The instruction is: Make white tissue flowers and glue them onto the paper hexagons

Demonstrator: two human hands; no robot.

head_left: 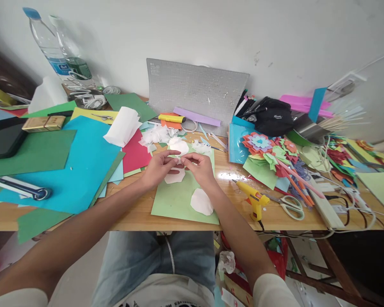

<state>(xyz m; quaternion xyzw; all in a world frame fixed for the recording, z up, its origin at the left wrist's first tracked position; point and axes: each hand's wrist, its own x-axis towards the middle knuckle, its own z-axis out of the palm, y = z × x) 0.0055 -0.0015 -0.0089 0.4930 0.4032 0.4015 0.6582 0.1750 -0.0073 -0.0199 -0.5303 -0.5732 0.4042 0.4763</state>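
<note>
Over a light green sheet [176, 202] my two hands meet, fingertips close together. My left hand [161, 166] pinches a small white paper piece [179, 161] from the left, and my right hand [198, 166] grips it from the right. Just below the fingers lies a white paper cutout [174, 177]. Another rounded white cutout [201, 202] rests near the sheet's lower right corner. Behind the fingertips is a third white paper shape [179, 147], with torn white scraps [158, 134] to its left.
A yellow glue gun [252, 198] and scissors [291, 207] lie to the right, near layered paper flowers [259, 144]. Coloured sheets [92, 153], a stapler [24, 187] and a white roll [123, 126] are on the left. A grey cutting mat [195, 89] leans on the wall.
</note>
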